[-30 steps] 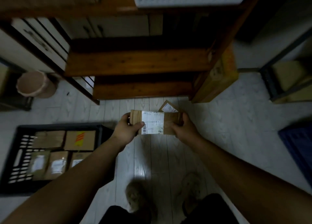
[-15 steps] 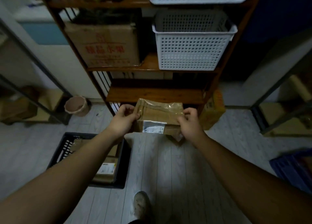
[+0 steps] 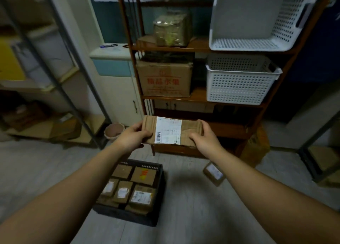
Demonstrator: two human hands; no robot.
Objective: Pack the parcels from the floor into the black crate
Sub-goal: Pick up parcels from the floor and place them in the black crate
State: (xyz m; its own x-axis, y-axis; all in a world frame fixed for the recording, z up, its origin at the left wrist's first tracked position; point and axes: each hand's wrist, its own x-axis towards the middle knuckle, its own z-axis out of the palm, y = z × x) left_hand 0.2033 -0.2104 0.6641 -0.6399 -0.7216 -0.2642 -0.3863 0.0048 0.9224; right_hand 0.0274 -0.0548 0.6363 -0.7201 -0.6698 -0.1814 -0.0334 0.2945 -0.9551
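Note:
I hold a brown taped parcel [image 3: 170,129] with a white shipping label out in front of me, well above the floor. My left hand [image 3: 132,135] grips its left end and my right hand [image 3: 204,135] grips its right end. Below and slightly left, the black crate [image 3: 158,203] sits on the floor with several brown labelled parcels lying inside. One more small brown parcel [image 3: 214,173] lies on the floor to the crate's right, near the shelf's foot.
A wooden shelf unit [image 3: 198,96] stands straight ahead with a cardboard box [image 3: 165,78] and white perforated baskets [image 3: 239,80]. A metal rack [image 3: 60,82] stands at the left, a pink pot [image 3: 114,131] on the floor, and another rack [image 3: 316,151] at the right.
I have straightened up with the parcel: it rose from near the floor to in front of the shelf, its label now faces up, and the crate moved toward the middle of the view.

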